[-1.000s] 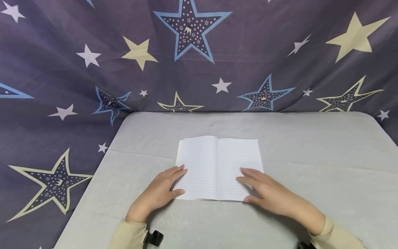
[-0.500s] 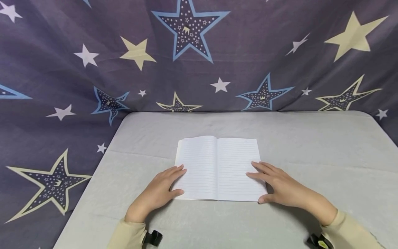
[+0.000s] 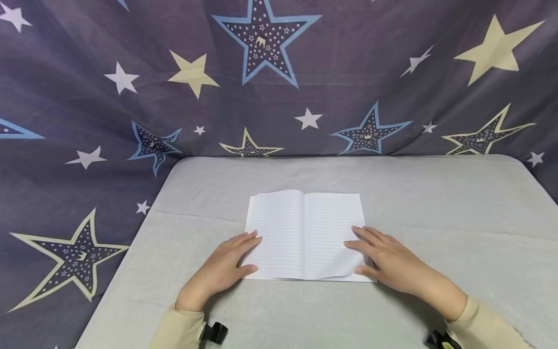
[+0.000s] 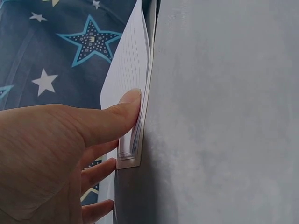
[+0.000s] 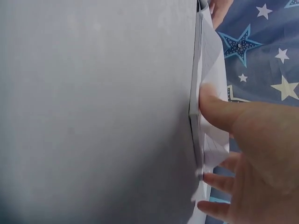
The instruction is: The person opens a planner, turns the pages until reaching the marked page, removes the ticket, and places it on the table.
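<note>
An open notebook (image 3: 279, 232) with blank lined pages lies flat on the grey table. My left hand (image 3: 222, 266) rests at its left edge, fingertips and thumb on the left page. In the left wrist view that thumb (image 4: 128, 105) presses the page stack near the corner. My right hand (image 3: 390, 261) is at the right page, fingers spread over its outer edge and the thumb at the lower corner. There the bottom of the top page (image 3: 340, 266) is lifted and bowed. In the right wrist view the thumb (image 5: 219, 109) touches this bent page and is blurred.
The grey table (image 3: 453, 203) extends around the notebook. A dark star-patterned cloth (image 3: 279, 106) hangs behind it and along the left side. Light sleeves cover both forearms, and a black wrist device (image 3: 214, 333) is on the left one.
My right hand moved right to the page's outer edge, then its thumb slid slightly inward. The lower right page corner rose and bowed. My left hand stayed in place.
</note>
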Action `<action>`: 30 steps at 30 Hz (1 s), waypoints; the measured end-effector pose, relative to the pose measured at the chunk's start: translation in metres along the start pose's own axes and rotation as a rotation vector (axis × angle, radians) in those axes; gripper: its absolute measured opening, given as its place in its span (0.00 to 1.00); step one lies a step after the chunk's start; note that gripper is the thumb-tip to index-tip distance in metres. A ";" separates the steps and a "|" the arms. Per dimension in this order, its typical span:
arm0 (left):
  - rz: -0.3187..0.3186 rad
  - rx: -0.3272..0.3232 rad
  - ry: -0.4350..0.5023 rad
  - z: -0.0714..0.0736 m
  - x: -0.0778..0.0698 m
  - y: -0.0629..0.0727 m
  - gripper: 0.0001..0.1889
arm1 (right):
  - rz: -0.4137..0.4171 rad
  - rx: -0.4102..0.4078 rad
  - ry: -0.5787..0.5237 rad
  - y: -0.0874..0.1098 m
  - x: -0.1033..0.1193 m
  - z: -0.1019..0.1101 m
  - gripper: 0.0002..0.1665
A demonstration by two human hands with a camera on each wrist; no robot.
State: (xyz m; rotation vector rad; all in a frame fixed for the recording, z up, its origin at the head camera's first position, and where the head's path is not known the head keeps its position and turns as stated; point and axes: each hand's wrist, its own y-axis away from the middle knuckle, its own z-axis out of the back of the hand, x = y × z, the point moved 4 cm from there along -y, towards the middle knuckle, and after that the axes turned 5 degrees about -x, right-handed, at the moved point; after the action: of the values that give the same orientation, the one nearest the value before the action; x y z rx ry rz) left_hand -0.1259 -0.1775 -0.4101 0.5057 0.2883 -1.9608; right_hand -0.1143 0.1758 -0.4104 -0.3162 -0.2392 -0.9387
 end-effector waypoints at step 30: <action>-0.019 -0.015 0.032 0.000 0.006 0.003 0.33 | 0.010 -0.179 -0.216 -0.037 0.091 -0.014 0.37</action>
State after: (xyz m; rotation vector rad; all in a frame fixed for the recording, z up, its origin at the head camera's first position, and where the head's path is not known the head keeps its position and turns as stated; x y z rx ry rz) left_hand -0.1255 -0.1836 -0.4124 0.5271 0.3291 -1.9691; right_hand -0.0917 0.0822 -0.3872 -0.5847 -0.3524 -0.9179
